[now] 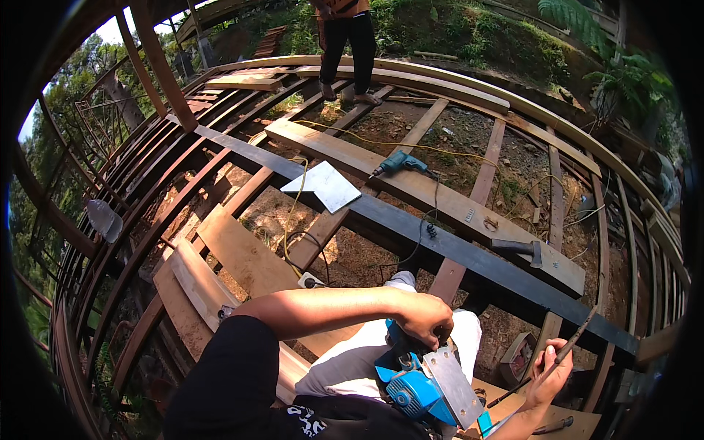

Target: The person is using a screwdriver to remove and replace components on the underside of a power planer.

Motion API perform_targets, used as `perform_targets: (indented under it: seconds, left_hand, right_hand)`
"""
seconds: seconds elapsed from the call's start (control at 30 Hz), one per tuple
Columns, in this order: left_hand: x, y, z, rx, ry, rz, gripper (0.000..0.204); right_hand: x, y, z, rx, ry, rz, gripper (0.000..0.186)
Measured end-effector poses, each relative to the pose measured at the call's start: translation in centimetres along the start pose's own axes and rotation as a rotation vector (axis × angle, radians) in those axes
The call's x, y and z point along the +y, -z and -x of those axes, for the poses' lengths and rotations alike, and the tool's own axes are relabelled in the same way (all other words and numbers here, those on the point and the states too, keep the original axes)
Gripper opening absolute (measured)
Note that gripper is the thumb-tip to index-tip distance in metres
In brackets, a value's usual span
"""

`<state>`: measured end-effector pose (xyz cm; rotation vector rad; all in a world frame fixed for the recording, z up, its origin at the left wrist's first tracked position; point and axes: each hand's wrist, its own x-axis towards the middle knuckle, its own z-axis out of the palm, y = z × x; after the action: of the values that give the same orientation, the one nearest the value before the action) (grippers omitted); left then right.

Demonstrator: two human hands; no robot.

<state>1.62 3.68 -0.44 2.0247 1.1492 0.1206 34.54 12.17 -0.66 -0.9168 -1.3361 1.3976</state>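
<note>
The work in hand looked to be a job on the blue power tool (412, 394), which lay at 5 o'clock, tipped across the seated person's lap with its metal plate (456, 386) turned up. The left hand (427, 320) was closed over the tool's upper end, fingers bunched beside the plate; what exactly the fingertips pressed was hidden. At 4 o'clock the right hand (551, 372) gripped 1 thin dark rod (580, 336), slanting from 2 toward 8 o'clock, apparently clear of the plate. The next move, I judged, called for the left hand to brace the tool against the thighs while the right hand guided the rod without knocking the plate. A hammer (516, 247) rested at 3 o'clock, a green drill (405, 162) at 1.
</note>
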Motion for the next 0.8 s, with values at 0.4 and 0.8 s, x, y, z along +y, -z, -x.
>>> perform_targets:
  seconds: [0.4, 0.8]
  left_hand:
    - [0.8, 0.1, 0.3, 0.005, -0.039, 0.050, 0.023]
    - [0.4, -1.7, 0.6, 0.129, -0.001, -0.056, 0.029]
  right_hand:
    - [-0.2, 0.2, -0.1, -0.010, -0.034, 0.003, 0.012]
    - [0.5, 0.3, 0.1, 0.104, 0.026, 0.158, 0.020]
